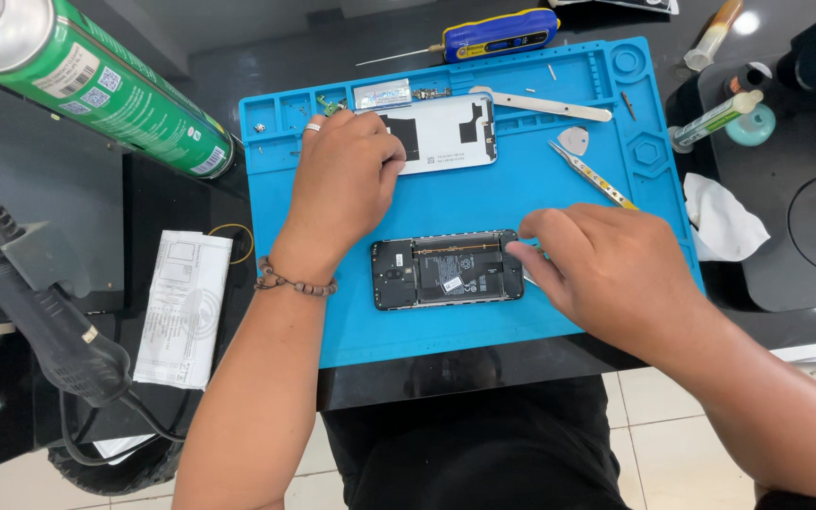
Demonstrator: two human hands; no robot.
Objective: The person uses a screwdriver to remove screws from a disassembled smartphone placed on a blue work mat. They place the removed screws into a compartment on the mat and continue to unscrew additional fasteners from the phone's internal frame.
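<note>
Head view | blue mat [484,194] has bare room between both phone parts; opened black phone [447,269] sits near mat's front edge | my right hand [597,260], fingers pinched, touches its right end | my left hand [347,179] presses white back cover [441,132], fingers curled
</note>
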